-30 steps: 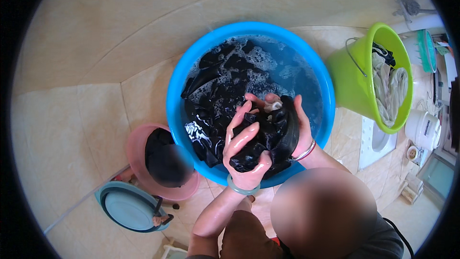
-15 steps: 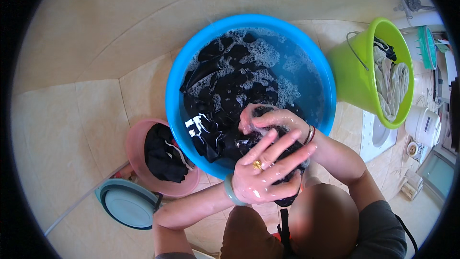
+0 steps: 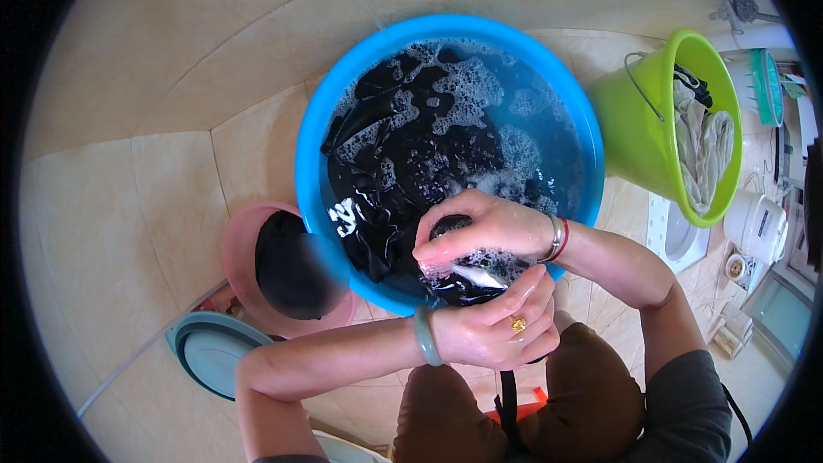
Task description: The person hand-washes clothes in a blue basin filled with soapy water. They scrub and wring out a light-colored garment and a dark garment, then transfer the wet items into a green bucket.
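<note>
A wet black garment [image 3: 471, 291], soapy and with a white patch, is bunched between my two hands over the near rim of the blue tub [image 3: 307, 171]. My left hand [image 3: 501, 326], with a pale green bangle and a gold ring, is closed on its near side. My right hand [image 3: 484, 227] curls its fingers over the far side, thumb toward the left. Beyond them, more black clothes [image 3: 377, 184] soak in bluish water under patches of foam. The garment's lower end is hidden behind my left hand.
A lime-green bucket [image 3: 626, 124] with pale and dark clothes stands at the right of the tub. On the left are a pink basin [image 3: 238, 261] holding dark cloth and a grey-blue basin [image 3: 214, 356]. A white lidded container [image 3: 754, 227] stands farther right.
My left fingers, spread before, have closed on the garment, and that hand has moved slightly right. My right hand has turned over the cloth, baring its white patch.
</note>
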`<state>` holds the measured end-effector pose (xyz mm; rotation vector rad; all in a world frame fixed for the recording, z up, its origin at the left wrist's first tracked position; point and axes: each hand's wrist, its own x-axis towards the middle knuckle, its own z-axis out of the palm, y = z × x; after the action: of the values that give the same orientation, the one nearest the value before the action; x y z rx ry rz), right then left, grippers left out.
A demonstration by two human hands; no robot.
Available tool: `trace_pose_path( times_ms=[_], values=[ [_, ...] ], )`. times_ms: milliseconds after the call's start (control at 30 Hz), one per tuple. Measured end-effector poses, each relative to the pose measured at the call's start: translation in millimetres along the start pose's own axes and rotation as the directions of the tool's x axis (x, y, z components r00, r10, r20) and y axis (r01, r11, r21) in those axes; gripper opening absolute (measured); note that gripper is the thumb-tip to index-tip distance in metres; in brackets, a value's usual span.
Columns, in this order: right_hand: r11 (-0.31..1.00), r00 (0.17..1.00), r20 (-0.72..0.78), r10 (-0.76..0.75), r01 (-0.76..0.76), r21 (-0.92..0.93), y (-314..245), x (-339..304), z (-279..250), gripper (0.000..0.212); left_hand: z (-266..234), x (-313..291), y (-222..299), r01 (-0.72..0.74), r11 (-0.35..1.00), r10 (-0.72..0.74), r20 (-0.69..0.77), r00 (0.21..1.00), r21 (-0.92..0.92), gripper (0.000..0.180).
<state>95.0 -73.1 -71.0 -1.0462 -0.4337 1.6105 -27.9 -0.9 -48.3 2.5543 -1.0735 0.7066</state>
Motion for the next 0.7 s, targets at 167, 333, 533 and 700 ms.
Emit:
trace_pose_path(
  times_ms=[167,333,533,700],
  values=[
    [0.983,0.998,-0.031,-0.053,0.046,-0.179,1,3,1,0.027,13,-6,1,-0.096,0.994,0.092,0.067,0.993,0.056,0.012],
    [0.934,0.995,-0.026,-0.099,0.084,-0.348,11,8,-1,0.033,30,-17,4,-0.157,0.983,0.15,0.077,0.986,0.095,0.017],
    [0.868,0.985,-0.098,-0.142,0.076,-0.491,27,17,-4,0.036,50,-30,4,-0.22,0.971,0.202,0.167,0.965,0.097,0.019],
    [0.811,0.979,-0.196,-0.064,-0.063,-0.581,51,31,-3,0.041,70,-51,9,-0.289,0.955,0.268,0.221,0.938,0.066,0.021]
  ],
)
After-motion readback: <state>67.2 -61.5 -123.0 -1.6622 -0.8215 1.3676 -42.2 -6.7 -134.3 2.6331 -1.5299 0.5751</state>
